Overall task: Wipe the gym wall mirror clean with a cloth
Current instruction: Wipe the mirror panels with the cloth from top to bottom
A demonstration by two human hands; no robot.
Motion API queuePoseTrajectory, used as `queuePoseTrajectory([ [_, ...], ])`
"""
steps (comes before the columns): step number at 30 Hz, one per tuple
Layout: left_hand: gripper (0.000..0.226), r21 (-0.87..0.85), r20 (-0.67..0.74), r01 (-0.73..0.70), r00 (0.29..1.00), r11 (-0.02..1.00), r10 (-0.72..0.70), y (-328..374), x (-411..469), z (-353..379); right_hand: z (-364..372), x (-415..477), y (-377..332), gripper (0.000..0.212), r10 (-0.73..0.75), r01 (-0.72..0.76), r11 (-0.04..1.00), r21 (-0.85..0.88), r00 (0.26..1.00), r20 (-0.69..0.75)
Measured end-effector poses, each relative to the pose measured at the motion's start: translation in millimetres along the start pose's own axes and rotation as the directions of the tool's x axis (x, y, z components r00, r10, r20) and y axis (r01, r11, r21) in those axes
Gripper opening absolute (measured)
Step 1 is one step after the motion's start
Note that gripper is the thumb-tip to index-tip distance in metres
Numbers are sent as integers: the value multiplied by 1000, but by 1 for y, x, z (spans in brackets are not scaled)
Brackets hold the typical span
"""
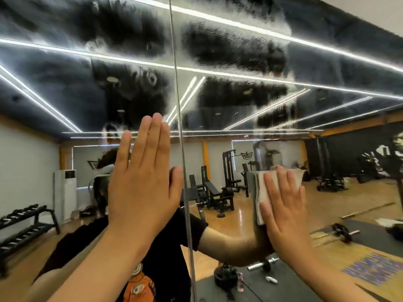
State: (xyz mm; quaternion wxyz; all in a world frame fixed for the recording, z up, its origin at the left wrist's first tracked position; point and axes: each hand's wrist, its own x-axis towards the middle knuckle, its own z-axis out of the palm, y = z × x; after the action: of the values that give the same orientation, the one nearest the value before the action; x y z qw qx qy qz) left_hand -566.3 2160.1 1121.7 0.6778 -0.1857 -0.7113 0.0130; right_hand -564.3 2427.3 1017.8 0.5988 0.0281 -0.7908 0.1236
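Note:
The gym wall mirror (239, 62) fills the view, with wet, foamy smear bands across its upper half. A vertical seam (181, 127) splits it into two panels. My left hand (141, 182) lies flat against the glass just left of the seam, fingers straight and pointing up. My right hand (285, 205) presses a folded pale cloth (263, 192) flat against the right panel with straight fingers. The cloth sticks out above and left of that hand.
The mirror reflects my own body in a black shirt, weight machines, a dumbbell rack at the left, a white standing unit, and barbells and dark mats on the wooden floor. The wall edge (370, 12) shows at the top right.

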Motion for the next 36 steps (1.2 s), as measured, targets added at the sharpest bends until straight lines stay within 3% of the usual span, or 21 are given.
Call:
queuePoseTrajectory([
  [5, 70, -15, -11, 22, 1000, 1000, -22, 3, 2, 1, -6, 28, -8, 58, 19, -19, 1000, -9, 1000, 2],
  [15, 72, -37, -38, 20, 999, 999, -21, 1, 0, 4, -41, 209, -62, 54, -4, 3, 1000, -8, 997, -71],
  [28, 70, -44, -50, 24, 998, 999, -26, 3, 0, 4, 10, 8, -66, 58, -244, 242, 968, -65, 969, -29],
  [36, 71, -27, -35, 15, 999, 1000, -16, 1, 0, 5, 1, 66, -86, 57, -241, 238, 969, -59, 969, -57],
])
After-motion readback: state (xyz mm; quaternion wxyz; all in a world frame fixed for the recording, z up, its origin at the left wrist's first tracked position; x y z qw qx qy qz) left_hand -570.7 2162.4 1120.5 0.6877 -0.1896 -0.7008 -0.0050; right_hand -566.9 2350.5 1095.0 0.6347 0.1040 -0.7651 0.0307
